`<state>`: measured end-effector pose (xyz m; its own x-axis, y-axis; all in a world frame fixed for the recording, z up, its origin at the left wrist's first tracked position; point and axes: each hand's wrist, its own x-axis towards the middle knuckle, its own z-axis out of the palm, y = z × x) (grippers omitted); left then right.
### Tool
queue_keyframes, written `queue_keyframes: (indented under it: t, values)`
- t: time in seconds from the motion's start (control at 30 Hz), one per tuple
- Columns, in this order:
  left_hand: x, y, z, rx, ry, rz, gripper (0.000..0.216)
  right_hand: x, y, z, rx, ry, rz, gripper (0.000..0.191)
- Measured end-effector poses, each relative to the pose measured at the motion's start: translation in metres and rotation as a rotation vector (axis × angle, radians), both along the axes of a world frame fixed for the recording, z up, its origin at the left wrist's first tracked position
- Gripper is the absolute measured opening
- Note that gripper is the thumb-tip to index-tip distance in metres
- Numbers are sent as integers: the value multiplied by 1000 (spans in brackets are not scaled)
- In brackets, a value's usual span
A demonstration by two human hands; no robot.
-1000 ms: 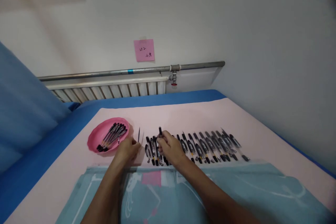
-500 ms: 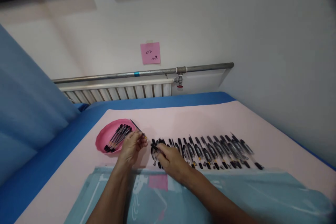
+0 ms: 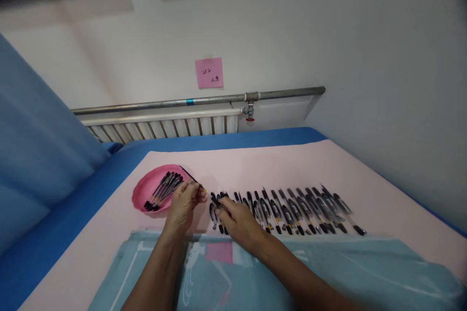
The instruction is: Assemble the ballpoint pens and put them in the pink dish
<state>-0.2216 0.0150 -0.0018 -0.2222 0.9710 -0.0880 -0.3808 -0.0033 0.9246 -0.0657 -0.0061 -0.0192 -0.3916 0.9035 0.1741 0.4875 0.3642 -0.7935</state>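
Note:
A thin dark pen refill [image 3: 189, 174] with a yellowish section near its lower end is pinched in my left hand [image 3: 185, 202]. It slants up and left over the bowl's right edge. My right hand [image 3: 239, 218] is closed on a black pen part [image 3: 215, 200], whose end points toward the refill's lower end; whether the two touch I cannot tell. Beside my right hand lie rows of pen parts [image 3: 288, 214]: black caps, clear barrels and dark refills. Left of my left hand, a pink bowl [image 3: 137, 194] holds several assembled-looking pens [image 3: 166, 188].
A pale pink sheet [image 3: 255, 165] covers the blue-edged table. Along the near edge lies a light blue patterned cloth [image 3: 328, 272]. Behind the table are a white radiator [image 3: 175, 126], a metal pipe [image 3: 153, 106] and a wall with a pink note [image 3: 209, 73]. A blue curtain [image 3: 32, 155] hangs left.
Both hands stay almost in place, still holding the refill and the black pen part. The refill has shifted very slightly toward the black part.

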Motion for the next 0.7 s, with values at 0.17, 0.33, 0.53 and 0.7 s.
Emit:
queue_keyframes:
  t: [0.17, 0.33, 0.53, 0.7]
  values:
    - [1, 0, -1, 2, -5, -14, 23, 0, 0, 1, 3, 0, -4, 15]
    - [2, -1, -2, 26, 18, -8, 21, 1, 1, 2, 17, 10, 4, 14]
    - [2, -1, -2, 58, 56, -20, 19, 1, 3, 1, 38, 8, -6, 15]
    - [1, -2, -1, 57, 68, -24, 18, 1, 3, -1, 53, 0, -11, 14]
